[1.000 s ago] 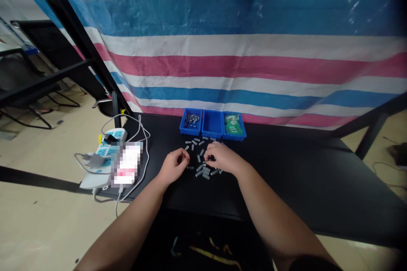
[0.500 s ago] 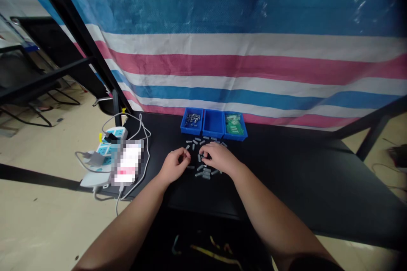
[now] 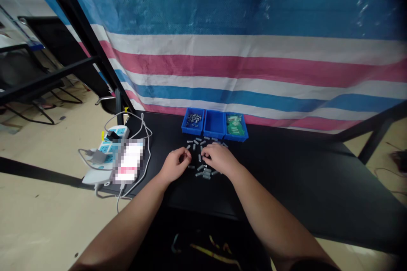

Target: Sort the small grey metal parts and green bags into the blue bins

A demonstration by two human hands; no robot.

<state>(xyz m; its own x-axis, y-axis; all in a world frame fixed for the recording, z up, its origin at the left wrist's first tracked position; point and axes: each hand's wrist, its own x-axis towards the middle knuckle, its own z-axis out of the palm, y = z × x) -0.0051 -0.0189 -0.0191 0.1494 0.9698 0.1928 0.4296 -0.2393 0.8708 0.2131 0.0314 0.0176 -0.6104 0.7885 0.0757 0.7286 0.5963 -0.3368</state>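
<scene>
Several small grey metal cylinders (image 3: 203, 172) lie scattered on the black table (image 3: 286, 178). My left hand (image 3: 174, 164) rests at their left edge, fingers curled and pinched on something I cannot make out. My right hand (image 3: 219, 159) lies over the middle of the scatter, fingers curled down onto the pieces; what they grip is hidden. Behind the scatter stand three blue bins: the left bin (image 3: 192, 121) holds more metal pieces, the middle bin (image 3: 214, 124) shows nothing inside, the right bin (image 3: 236, 126) holds green parts.
A white power strip (image 3: 104, 152) with plugs and white cables sits on the table's left end beside a blurred patch. A striped tarp (image 3: 241, 51) hangs behind the table. Black metal frame bars stand at the left.
My right hand has shifted a little to the left over the cylinders, closer to my left hand. The view has drifted slightly.
</scene>
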